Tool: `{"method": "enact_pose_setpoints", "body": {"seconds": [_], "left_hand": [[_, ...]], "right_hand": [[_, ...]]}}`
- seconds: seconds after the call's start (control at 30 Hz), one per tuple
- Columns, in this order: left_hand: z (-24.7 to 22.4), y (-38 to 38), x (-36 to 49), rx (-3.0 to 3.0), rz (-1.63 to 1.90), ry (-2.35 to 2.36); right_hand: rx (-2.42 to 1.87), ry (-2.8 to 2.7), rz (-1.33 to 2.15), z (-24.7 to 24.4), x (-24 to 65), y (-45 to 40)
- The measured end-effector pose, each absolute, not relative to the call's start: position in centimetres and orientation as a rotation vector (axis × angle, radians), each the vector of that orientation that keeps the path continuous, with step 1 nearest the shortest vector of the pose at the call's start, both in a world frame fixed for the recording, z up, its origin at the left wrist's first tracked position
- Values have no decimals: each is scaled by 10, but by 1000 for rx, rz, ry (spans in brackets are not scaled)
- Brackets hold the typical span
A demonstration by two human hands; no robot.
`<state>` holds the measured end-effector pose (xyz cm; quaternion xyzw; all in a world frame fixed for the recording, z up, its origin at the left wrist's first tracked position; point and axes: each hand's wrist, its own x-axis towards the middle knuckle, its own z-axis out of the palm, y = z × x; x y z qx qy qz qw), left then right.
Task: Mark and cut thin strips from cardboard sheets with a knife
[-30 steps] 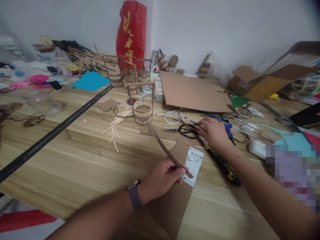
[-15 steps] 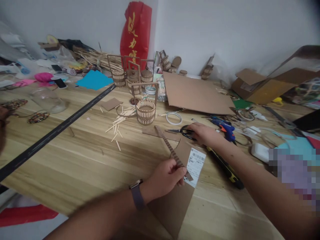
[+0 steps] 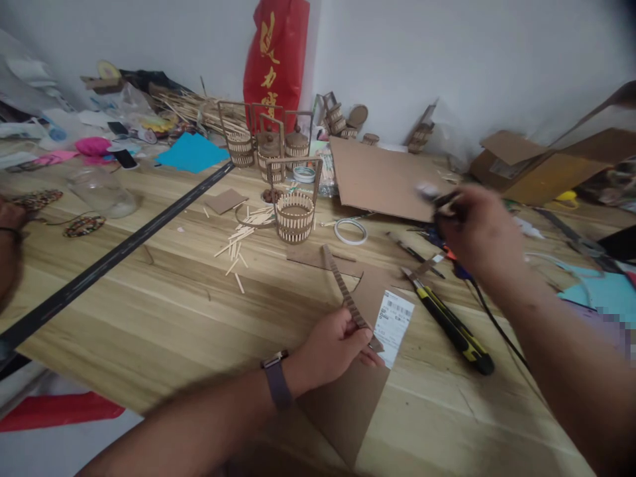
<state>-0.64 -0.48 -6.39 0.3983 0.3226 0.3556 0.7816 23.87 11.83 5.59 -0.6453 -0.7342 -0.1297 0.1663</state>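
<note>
The right hand (image 3: 484,232) has risen from the surface (image 3: 199,351), its grip closed around the blurred scissors (image 3: 446,204). The left hand (image 3: 335,348) pinches the ridged strip (image 3: 342,286) over the labelled cardboard (image 3: 348,397), near the slatted bucket (image 3: 295,218); the utility knife (image 3: 450,324) lies right.

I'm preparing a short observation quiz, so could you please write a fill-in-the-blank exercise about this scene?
The left hand pinches a ribbed strip of brown ____.
The utility knife has a black and ____ handle.
The tall bag by the wall is coloured ____.

Missing words: cardboard; yellow; red.
</note>
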Motion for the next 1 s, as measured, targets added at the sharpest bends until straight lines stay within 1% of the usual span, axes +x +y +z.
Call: {"method": "enact_pose_setpoints", "body": {"seconds": [0.07,0.1,0.17,0.23,0.3,0.4,0.5,0.87,1.0], "left_hand": [[-63,-5,-7,837,792,697],[-63,-5,-7,823,805,700],[-63,-5,-7,785,826,709],[-63,-3,-8,741,843,711],[-62,-2,-8,712,847,704],[-59,0,-10,685,869,710],[-56,0,-10,654,931,727],[-56,-1,-7,664,1008,706],[-53,-3,-8,653,1016,704]], "right_hand": [[-1806,-1838,-451,76,248,97],[-1701,-1723,-375,81,250,84],[-1623,-1705,-186,76,250,56],[-1579,-1906,-20,52,242,27],[-1510,-2143,183,18,230,0],[-1489,-2241,449,-26,212,-29],[-1522,-2262,471,-41,202,-40],[-1536,-2283,460,-35,195,-44],[-1570,-2247,536,-34,193,-45]]}}
